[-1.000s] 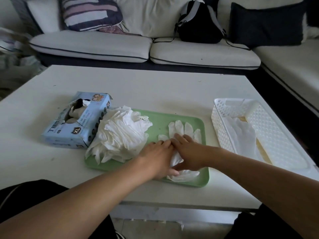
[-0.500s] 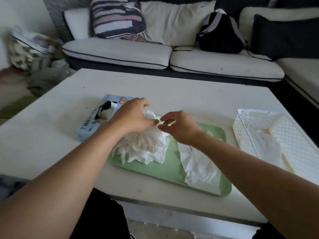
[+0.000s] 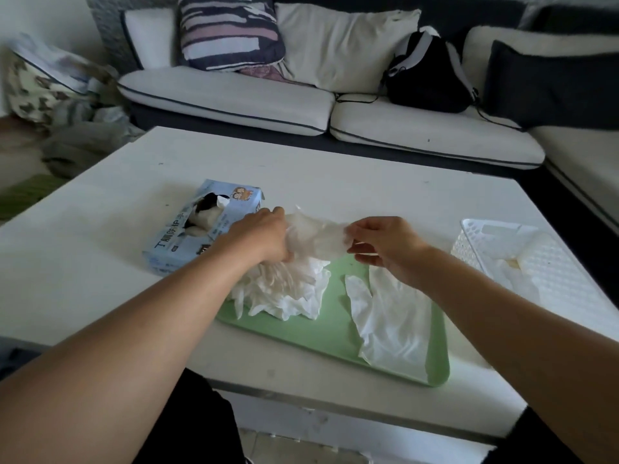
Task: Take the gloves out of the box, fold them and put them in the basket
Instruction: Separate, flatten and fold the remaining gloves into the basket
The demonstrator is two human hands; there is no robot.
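Observation:
A thin white glove [image 3: 316,236] is stretched in the air between my left hand [image 3: 259,236] and my right hand [image 3: 382,244], each pinching one end. Below it a heap of white gloves [image 3: 284,289] lies on the left of the green tray [image 3: 335,333]. One flat glove [image 3: 392,319] rests on the tray's right side, partly under my right forearm. The blue glove box [image 3: 201,226] lies left of the tray with its opening facing up. The white basket [image 3: 522,262] stands at the right with white gloves inside.
The white table [image 3: 100,272] ends near my body at the bottom. Behind it stands a sofa with cushions [image 3: 231,31] and a black backpack [image 3: 425,75]. Cloth and bags [image 3: 50,95] lie on the floor at the far left.
Both hands left the flat glove on the tray, went to the heap, and now hold one glove lifted and stretched between them. The camera has swung left.

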